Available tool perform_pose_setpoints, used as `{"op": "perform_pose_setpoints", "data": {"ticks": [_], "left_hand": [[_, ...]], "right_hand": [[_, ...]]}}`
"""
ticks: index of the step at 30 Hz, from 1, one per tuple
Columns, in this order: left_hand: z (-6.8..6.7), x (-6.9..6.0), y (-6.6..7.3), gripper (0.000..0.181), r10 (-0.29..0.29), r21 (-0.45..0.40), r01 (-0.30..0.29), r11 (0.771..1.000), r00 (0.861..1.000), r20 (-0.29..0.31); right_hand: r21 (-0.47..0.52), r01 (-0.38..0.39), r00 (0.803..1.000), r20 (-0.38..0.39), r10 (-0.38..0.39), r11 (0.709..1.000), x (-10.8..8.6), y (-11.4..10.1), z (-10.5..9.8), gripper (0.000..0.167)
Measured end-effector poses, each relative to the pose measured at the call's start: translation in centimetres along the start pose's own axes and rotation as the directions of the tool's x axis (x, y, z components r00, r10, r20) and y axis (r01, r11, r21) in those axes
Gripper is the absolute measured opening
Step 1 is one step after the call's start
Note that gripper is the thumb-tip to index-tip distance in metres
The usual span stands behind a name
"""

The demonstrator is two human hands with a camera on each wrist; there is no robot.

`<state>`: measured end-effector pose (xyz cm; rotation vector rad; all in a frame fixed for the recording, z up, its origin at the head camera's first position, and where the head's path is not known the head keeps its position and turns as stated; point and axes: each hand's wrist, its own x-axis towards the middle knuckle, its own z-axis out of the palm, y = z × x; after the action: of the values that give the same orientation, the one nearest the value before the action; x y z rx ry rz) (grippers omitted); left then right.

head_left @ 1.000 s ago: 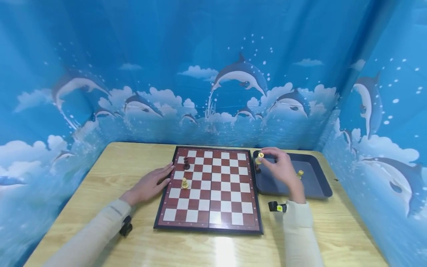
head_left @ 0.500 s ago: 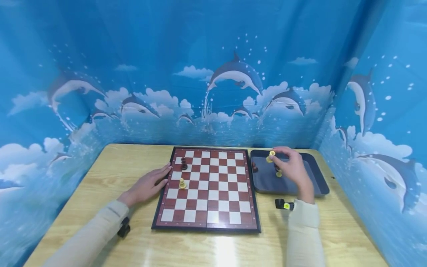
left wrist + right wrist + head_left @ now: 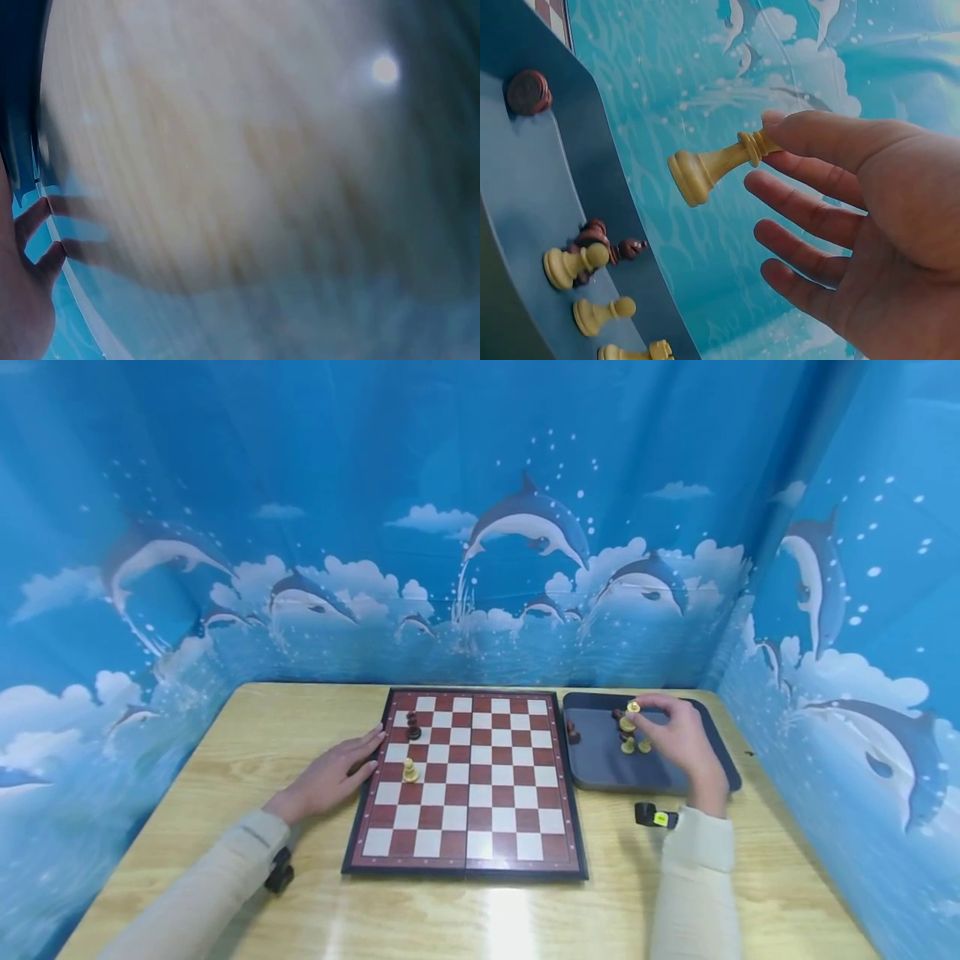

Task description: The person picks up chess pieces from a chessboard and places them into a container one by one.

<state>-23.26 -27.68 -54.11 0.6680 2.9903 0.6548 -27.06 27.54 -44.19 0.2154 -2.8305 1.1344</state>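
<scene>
In the head view my right hand [image 3: 684, 742] is above the dark grey tray [image 3: 611, 783]. Its thumb and index finger pinch a pale yellow chess piece [image 3: 724, 161] by the top, base pointing away; the fingertips hide its head, so the kind cannot be told. My left hand [image 3: 330, 778] lies against the left edge of the chessboard [image 3: 467, 872], fingers extended. On the board stand a dark chess piece [image 3: 414, 727] and a yellow chess piece [image 3: 409, 771]. Inside the tray, the right wrist view shows yellow pawns [image 3: 604, 315], a yellow rook [image 3: 649, 352] and dark pieces [image 3: 622, 250].
The board and tray sit side by side on a light wooden table [image 3: 420, 918]. A dark piece [image 3: 573, 732] lies by the tray's left wall. Blue dolphin-print curtains [image 3: 337, 485] hang behind and beside the table. Wood fills most of the blurred left wrist view.
My right hand has moved rightward from the tray's left edge to over its middle, still pinching the yellow piece. The left hand keeps its place at the board's edge.
</scene>
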Motion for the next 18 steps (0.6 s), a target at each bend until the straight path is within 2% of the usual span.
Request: {"op": "perform_pose_setpoints", "data": {"ticks": [5,18], "left_hand": [[0.0,0.0,0.0,0.059,0.031,0.009,-0.031,0.999,0.999,-0.023],[0.0,0.0,0.0,0.059,0.022,0.007,-0.022,1.000,1.000,-0.014]], "right_hand": [[-0.009,-0.041,0.999,0.013,0.041,0.999,-0.2,0.6,-0.4,0.046],[-0.012,-0.114,0.993,0.041,0.115,0.993,-0.5,2.4,-1.0,0.052]]}}
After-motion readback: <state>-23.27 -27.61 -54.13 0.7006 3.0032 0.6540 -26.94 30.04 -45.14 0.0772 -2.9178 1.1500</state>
